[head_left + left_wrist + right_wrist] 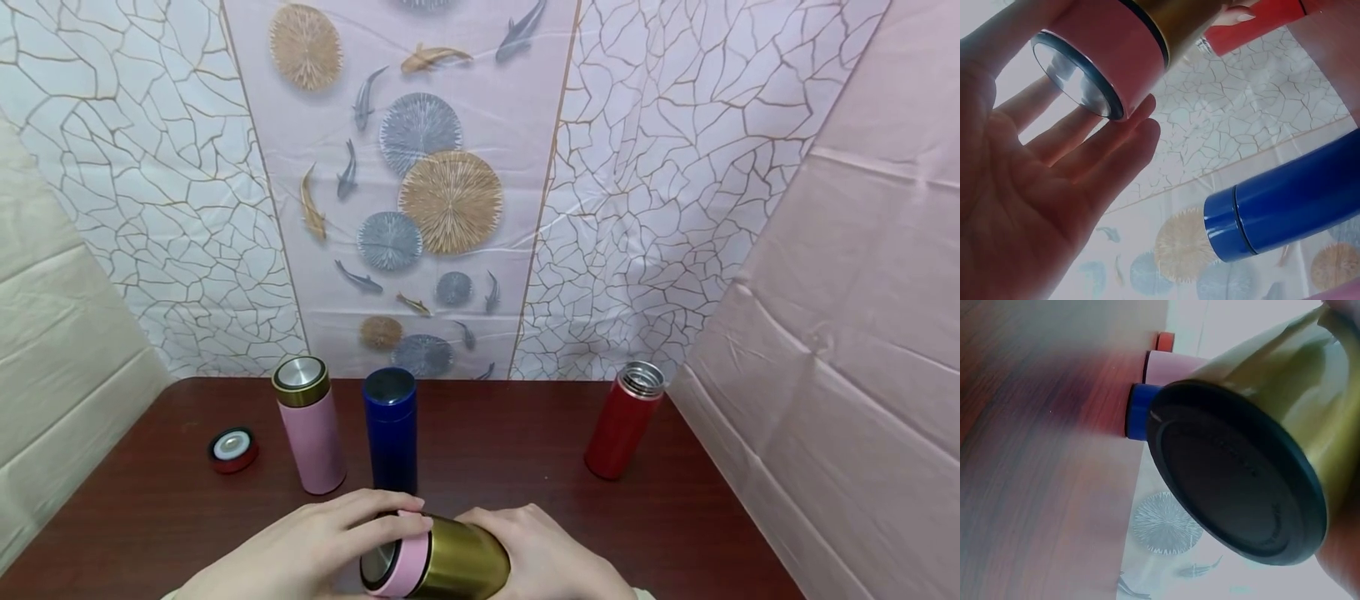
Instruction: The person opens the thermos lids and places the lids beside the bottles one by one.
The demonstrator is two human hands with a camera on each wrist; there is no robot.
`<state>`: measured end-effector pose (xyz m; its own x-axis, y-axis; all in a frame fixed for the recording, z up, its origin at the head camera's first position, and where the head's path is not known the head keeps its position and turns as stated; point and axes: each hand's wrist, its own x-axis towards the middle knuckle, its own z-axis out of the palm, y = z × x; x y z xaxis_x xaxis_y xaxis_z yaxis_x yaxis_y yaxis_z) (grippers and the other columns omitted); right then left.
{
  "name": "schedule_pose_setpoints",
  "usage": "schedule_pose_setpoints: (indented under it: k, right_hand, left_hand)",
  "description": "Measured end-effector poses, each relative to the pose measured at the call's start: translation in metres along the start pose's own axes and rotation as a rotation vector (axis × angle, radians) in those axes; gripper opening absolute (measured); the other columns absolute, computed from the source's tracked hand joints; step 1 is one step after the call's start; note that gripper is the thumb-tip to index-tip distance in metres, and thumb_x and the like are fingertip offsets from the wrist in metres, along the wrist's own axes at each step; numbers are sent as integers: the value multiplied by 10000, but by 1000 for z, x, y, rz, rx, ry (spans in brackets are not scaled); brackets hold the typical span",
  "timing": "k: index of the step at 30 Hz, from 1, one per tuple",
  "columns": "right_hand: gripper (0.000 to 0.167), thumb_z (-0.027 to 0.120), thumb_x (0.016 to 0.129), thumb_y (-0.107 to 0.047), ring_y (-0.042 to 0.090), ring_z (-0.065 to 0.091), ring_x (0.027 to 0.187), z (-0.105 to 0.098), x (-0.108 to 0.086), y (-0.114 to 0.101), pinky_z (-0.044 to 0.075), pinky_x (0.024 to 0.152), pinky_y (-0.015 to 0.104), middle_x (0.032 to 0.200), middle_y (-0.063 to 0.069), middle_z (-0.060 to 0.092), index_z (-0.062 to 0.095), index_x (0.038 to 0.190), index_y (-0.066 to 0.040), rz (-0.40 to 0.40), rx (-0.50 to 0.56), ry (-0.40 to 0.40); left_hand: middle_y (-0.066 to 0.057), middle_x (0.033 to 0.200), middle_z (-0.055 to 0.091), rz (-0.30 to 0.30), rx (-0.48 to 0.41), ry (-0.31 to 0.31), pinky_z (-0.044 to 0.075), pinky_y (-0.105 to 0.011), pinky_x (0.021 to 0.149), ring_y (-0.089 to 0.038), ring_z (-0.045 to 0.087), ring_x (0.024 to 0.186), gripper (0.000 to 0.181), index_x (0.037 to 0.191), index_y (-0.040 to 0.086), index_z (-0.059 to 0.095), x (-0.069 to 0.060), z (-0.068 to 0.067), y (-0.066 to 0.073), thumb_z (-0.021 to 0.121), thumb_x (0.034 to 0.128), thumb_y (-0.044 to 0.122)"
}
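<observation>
Head view: gold bottle (467, 560) sits between the 2 hands, long axis roughly sideways; left hand (315, 542) fingers hold the pink lid (408, 568), right hand (543, 554) grips the body. Left wrist: fingers spread round the lid, which points palmward. Right wrist: black base (1229, 478) faces the camera, can't make out the fingertips.

Bench (502, 442): dark reddish-brown, wood grain. From where I'm standing, four items sit directly on it. Far left: red lid (246, 456), flat, pale inner side up. Next: pink bottle (313, 442), upright, gold lid (302, 392) on. Just right of that: blue bottle (392, 442), upright. Well apart, right side: red bottle (621, 429), upright, lid off, metal neck (643, 377) exposed.
</observation>
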<state>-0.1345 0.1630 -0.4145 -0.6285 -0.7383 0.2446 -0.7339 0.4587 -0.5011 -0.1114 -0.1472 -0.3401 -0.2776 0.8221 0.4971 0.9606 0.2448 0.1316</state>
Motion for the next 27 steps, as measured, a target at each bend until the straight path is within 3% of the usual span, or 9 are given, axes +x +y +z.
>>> schedule_pose_setpoints:
  k: [3, 8, 14, 21, 27]
  right_hand:
    - [535, 707, 856, -582, -59, 588, 831, 1, -1, 0, 488, 702, 151, 1069, -232, 642, 543, 1328, -390, 21, 49, -14]
    - [514, 700, 865, -579, -65, 581, 809, 4, -2, 2, 477, 697, 128, 1044, -232, 636, 552, 1316, -383, 6, 30, 6]
    - [504, 704, 859, -595, -78, 566, 775, 5, 0, 2, 458, 671, 109, 1008, -254, 624, 558, 1298, -395, -3, -11, 26]
    - [480, 693, 883, -568, -88, 572, 798, 7, 2, 3, 454, 706, 85, 1055, -259, 631, 562, 1309, -392, -32, -19, 25]
    - [490, 704, 872, -572, -101, 562, 798, 7, 4, 3, 442, 703, 76, 1057, -270, 628, 570, 1305, -387, -56, -57, 42]
  left_hand:
    - [65, 1382, 560, -38, -15, 18, 489, -187, 926, -87, 588, 1193, 649, 1448, 218, 517, 0, 2, -1, 754, 894, 459]
    - [134, 1257, 623, -154, -59, 25, 517, -180, 850, -30, 623, 1068, 589, 1380, 267, 565, -2, 5, -2, 757, 875, 502]
    - [210, 1066, 650, -232, 16, 35, 521, -188, 747, 33, 616, 910, 512, 1237, 283, 633, -1, 8, -4, 737, 845, 596]
    - [291, 695, 452, -314, 77, 42, 327, -79, 537, 100, 433, 587, 330, 929, 314, 586, 0, 12, -4, 724, 852, 603]
    - [276, 604, 333, -334, 159, 91, 224, -91, 477, 93, 306, 506, 329, 825, 308, 534, -1, 17, -5, 753, 840, 554]
